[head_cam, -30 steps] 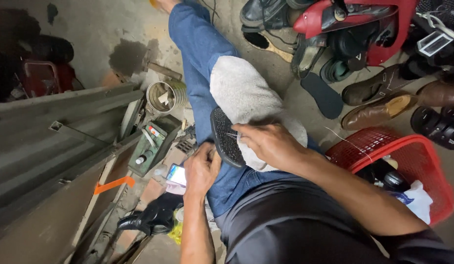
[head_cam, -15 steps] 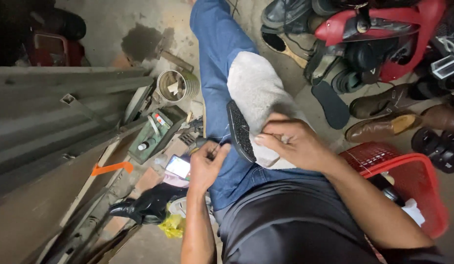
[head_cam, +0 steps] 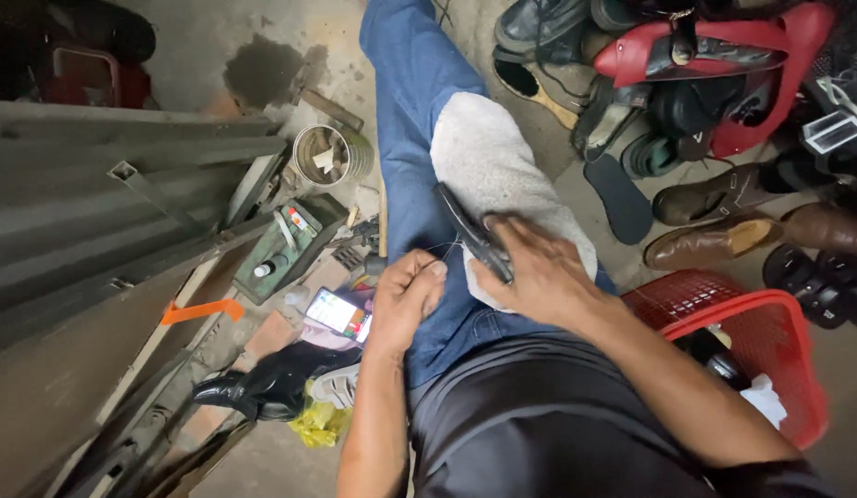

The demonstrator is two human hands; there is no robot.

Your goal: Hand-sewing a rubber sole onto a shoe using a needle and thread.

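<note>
A black shoe sole (head_cam: 465, 231) lies on a white cloth (head_cam: 488, 161) draped over my thigh in blue jeans. My right hand (head_cam: 530, 272) presses down on the sole and holds it on edge. My left hand (head_cam: 408, 297) is closed beside it, pinching a thin thread (head_cam: 444, 249) that runs to the sole. Whether a needle is in the fingers is too small to tell.
A green tray of small tools (head_cam: 285, 244), a metal tin (head_cam: 322, 155) and a lit phone (head_cam: 339, 314) lie on the floor at left, near a black shoe (head_cam: 262, 387). Brown shoes (head_cam: 714, 242), a red basket (head_cam: 760, 341) and a pile of footwear (head_cam: 686, 83) sit at right.
My right hand has slid over the sole, which now stands more on edge. My left hand has moved up closer to it and closed on the thread.
</note>
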